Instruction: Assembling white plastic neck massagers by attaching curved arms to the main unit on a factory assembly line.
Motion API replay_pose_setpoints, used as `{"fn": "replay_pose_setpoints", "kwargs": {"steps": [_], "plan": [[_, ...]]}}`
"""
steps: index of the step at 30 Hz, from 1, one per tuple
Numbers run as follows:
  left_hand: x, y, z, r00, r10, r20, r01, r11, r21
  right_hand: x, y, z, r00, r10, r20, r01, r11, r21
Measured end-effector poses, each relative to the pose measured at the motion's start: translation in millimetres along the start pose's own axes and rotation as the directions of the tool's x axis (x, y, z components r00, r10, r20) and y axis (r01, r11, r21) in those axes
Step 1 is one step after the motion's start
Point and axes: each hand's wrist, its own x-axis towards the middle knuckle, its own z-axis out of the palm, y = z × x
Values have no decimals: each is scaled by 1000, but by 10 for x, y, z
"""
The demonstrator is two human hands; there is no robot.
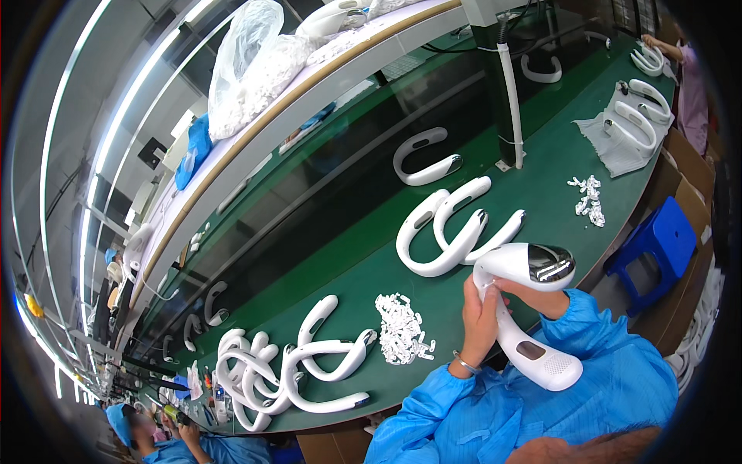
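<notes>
Close to my chest I hold a white, curved C-shaped neck device [550, 371] with a shiny dark cap at its upper end. A dark oval window and a patch of small holes show on its lower end. My left hand [481, 315], with a bracelet at the wrist, closes on the inner side of its bend. My right hand [535, 297] grips it from the other side, partly hidden by the upper arm of the device. The fingertips of both hands meet at the bend. On the green table nearby is a heap of small white plastic pieces [400, 329].
More white C-shaped devices [433, 236] lie beyond my hands, with a cluster [255, 371] at the left. Further right are a second heap of small pieces [589, 199] and a grey cloth [614, 151] bearing devices. A blue stool [657, 247] stands beside the table. Co-workers sit at both ends.
</notes>
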Motion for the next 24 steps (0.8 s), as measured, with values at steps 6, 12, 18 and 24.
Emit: {"fn": "replay_pose_setpoints", "kwargs": {"steps": [6, 12, 18, 24], "plan": [[-55, -126, -23, 976, 207, -73, -203, 978, 58, 106, -319, -54, 953, 273, 134, -302, 899, 316], [-25, -171, -129, 998, 38, -40, -42, 993, -113, 8, 0, 87, 969, 241, 53, -247, 954, 170], [-267, 55, -354, 918, -386, 90, 391, 846, -363, 118, 17, 347, 901, 399, 171, -434, 819, 376], [-890, 56, -1049, 882, -435, -182, 344, 857, -384, 271, 304, 415, 933, 186, 309, -187, 982, -26]]}}
